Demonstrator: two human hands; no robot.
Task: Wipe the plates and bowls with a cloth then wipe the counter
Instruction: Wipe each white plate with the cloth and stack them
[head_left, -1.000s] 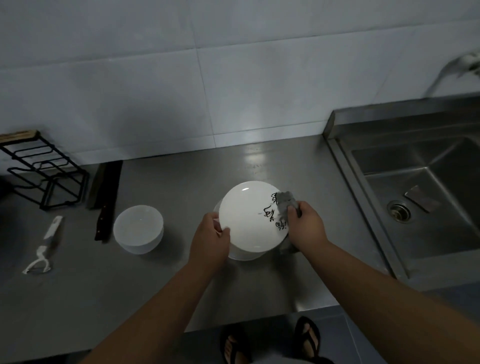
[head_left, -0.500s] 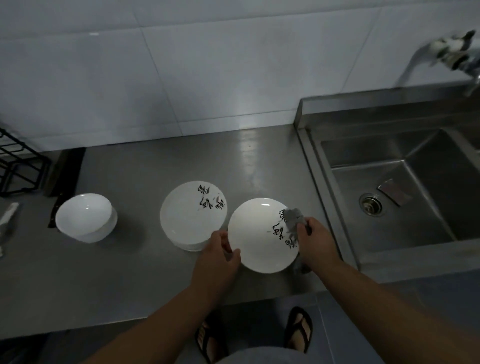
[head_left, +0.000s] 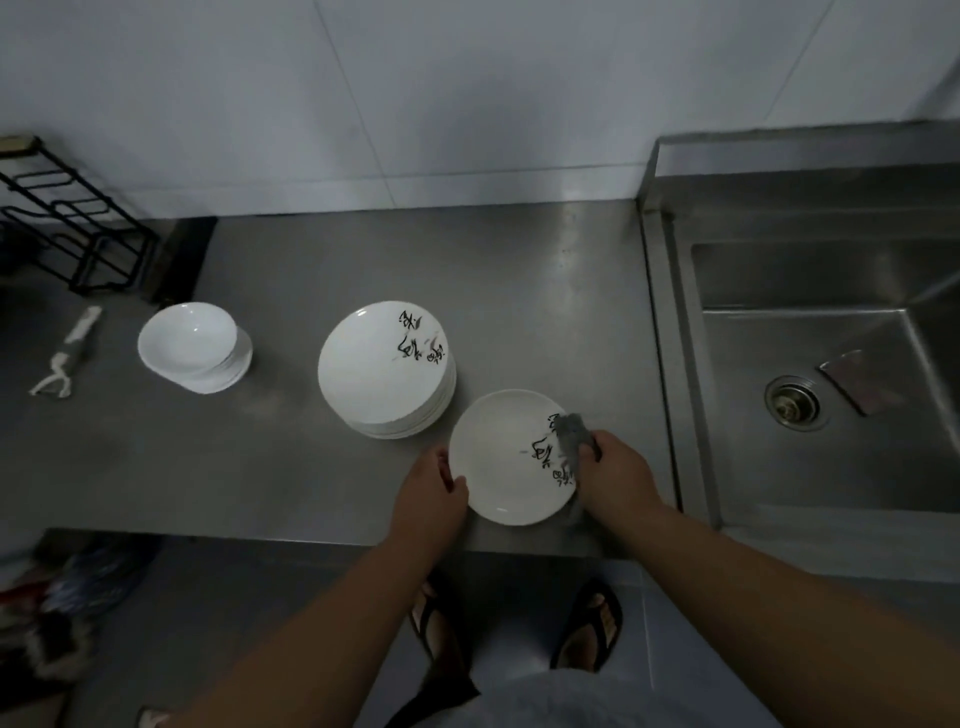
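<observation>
Head view shows me my left hand (head_left: 428, 499) curled on the near-left rim of a white plate (head_left: 506, 457), thumb on top. My right hand (head_left: 615, 475) pinches a grey cloth (head_left: 571, 439) against the opposite rim, over the black markings. The cloth runs lengthwise away from me, past the fingertips. The plate faces up over the counter (head_left: 311, 467), near its front edge. Beyond the left fingers sits the plate stack (head_left: 387, 364).
</observation>
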